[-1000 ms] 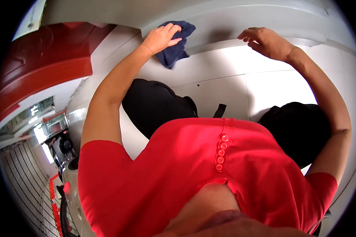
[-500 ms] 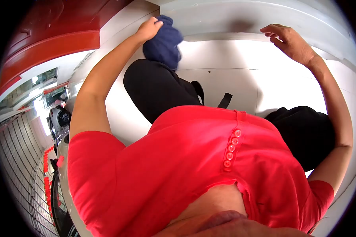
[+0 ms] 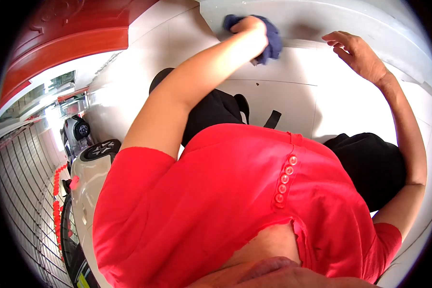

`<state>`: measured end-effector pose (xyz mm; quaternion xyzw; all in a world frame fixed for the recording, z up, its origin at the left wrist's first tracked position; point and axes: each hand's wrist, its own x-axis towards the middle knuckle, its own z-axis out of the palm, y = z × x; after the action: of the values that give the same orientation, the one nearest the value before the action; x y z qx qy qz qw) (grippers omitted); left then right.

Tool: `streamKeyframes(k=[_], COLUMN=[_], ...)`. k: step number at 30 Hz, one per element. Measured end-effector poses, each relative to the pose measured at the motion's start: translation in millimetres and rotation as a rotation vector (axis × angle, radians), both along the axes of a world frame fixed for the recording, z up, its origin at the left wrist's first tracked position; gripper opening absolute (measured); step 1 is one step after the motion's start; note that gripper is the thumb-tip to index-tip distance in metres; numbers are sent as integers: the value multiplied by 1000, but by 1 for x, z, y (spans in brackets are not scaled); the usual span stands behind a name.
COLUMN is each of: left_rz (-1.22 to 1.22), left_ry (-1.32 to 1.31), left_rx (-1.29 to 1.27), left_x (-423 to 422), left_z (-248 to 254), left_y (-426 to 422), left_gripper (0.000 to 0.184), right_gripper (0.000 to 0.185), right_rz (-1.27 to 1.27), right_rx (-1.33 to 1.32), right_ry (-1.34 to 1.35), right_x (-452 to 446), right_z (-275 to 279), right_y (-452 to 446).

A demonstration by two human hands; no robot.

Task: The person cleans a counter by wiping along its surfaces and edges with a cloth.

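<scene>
Left hand (image 3: 254, 32), its grip closed over a crumpled navy cloth (image 3: 273, 42), meets the lower part of a pale grey panel (image 3: 305, 12), while farther right the right hand (image 3: 353, 52) hovers near it, grip loosely spread and half-curled
</scene>
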<state>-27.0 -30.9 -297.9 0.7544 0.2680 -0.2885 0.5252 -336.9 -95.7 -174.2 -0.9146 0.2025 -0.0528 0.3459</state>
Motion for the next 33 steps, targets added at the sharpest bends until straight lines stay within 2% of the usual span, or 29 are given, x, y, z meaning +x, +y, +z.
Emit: streamKeyframes(k=[1,3,4,6,8,9,10,12,14,16,18,23,24,26,27,30,32,33], left_rz=[19,-454,-620,-920,-1039,-1085,-1079,-974,-800,-595,-441,-74,0,235,274,61,-111,-121], left_ry=[17,-34,-142,-287,-246,-260,-284,-387,-488,-650,-869,-596,-589,-327,-198,63,252,300], left_rx=[-113,40,70,41,10,-99,-210,-272,-235,-149,-59,-121,-119,-107,-39,106,-335,-392], left_x=[-23,-88,-112,-131,-135,-124,-115,-93,-44,-8,40,70,82,132,140,148,128,112], left_z=[-33,69,76,42,36,17,17,28,9,27,11,28,18,-24,-33,-79,-93,-90], left_y=[-11,6,9,11,13,16,22,40,51,68,76,85,84,92,98,105,105,104], left_gripper=[43,49,43,48,51,53,45,41,35,36,36,45,35,36,38,40,40,40], right_gripper=[27,29,29,29,29,29,29,28,28,27,28,28,28,28,28,29,29,29], right_rz=[2,-33,-30,-13,5,-5,-15,-16,-48,-45,-21,-15,-20,-14,-5,-24,-31,-35], right_rx=[-2,8,7,21,60,73,90,85,85,82,75,66,50,41,32,24,31,42], right_ry=[3,-36,-33,-50,-60,-76,-94,-92,-62,-37,-25,-31,-35,-46,-60,-50,-38,-25], right_x=[1,3,3,2,1,0,-1,-2,-2,0,1,-2,-2,-2,-3,-6,-5,-4], right_z=[4,10,8,7,10,12,12,6,8,8,6,5,5,6,6,7,7,8], right_y=[1,7,7,6,3,3,3,2,4,6,6,2,1,1,1,4,6,6])
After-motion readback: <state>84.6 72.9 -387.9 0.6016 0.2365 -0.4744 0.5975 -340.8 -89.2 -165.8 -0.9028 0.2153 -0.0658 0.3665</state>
